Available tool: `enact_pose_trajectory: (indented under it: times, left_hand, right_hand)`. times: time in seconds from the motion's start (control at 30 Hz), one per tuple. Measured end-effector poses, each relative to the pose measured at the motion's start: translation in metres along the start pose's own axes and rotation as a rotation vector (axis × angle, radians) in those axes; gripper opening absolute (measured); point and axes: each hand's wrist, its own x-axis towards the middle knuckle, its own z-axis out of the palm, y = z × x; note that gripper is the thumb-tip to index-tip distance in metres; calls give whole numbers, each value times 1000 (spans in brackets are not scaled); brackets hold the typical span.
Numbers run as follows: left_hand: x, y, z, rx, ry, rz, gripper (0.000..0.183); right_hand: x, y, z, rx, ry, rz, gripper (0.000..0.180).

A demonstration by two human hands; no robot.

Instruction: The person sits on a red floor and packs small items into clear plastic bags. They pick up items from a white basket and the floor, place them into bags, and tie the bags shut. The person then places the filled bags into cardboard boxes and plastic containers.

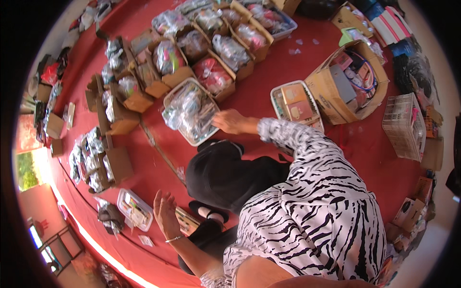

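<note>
My left hand (166,214), with a bangle at the wrist, is raised and holds nothing, its fingers apart. It is nearest to a clear plastic box (135,209) of small items, which lies on the floor beyond it. My right hand (230,121) is blurred at the near right rim of a white plastic basket (194,141). Clear plastic bags of small goods (187,108) fill this basket. Whether the fingers grip the rim or a bag I cannot tell. My bent knee (216,176) in black trousers is close in front of the basket.
Open cardboard boxes (133,100) of bagged goods stand in rows on the red floor covering (259,93). Another white basket (277,99) holds flat boxes. Beside it is a large carton (331,104) of mixed goods. A white crate (401,126) stands at the right.
</note>
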Motion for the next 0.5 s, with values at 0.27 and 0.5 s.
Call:
enact_pose_trajectory:
  times: [0.27,0.5]
  left_hand:
    - [7,-8,11,71,27,108,41]
    - [-31,-19,-1,119,141,263,39]
  right_hand:
    - [-280,30,-69,-39,-279,836,30]
    - [-427,38,-82,-144,-388,1503,30]
